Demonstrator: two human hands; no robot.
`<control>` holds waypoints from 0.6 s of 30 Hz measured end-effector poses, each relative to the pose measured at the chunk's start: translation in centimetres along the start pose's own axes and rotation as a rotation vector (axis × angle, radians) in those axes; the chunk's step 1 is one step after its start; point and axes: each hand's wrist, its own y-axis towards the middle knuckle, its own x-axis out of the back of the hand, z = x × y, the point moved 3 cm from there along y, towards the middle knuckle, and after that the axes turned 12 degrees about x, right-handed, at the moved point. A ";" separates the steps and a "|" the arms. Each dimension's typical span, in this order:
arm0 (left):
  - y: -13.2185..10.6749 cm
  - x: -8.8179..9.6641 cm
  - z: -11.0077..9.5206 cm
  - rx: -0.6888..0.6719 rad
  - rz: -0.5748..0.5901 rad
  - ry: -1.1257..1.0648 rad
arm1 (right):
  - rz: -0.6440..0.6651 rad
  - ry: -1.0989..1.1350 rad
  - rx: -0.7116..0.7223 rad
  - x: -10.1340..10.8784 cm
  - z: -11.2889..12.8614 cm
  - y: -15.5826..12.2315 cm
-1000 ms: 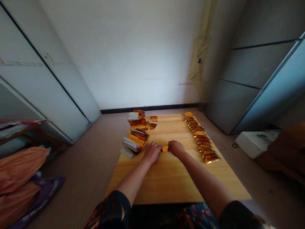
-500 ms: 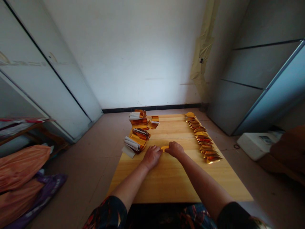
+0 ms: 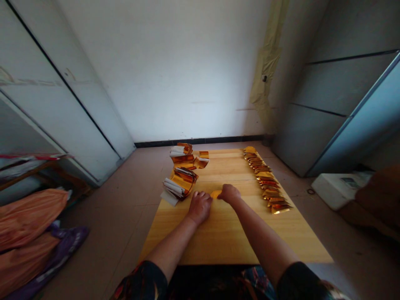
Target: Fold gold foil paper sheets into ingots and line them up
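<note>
Left hand point(image 3: 200, 207): palm down, fingers bent, beside the gold paper point(image 3: 215, 194); cannot tell whether its grip is closed.
Right hand point(image 3: 229, 194): curled, grip pinching the paper's right end.
Gold paper: between both hands, over the tabletop point(image 3: 215, 241).

The foil piece point(image 3: 215, 194) is gold, the table point(image 3: 215, 243) yellow wood-grained, the left sleeve point(image 3: 146, 278) dark with reddish patterning.
</note>
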 end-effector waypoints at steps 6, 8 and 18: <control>0.2 -0.1 -0.1 -0.001 -0.034 0.001 | 0.003 0.035 0.069 0.1 -1.9 0.5; 0.5 -0.2 -0.2 0.008 -0.047 0.001 | -0.006 0.046 0.071 0.2 -2.6 0.4; 2.7 -0.7 -1.3 0.105 0.010 0.003 | -0.048 0.056 0.071 0.4 -3.6 -0.2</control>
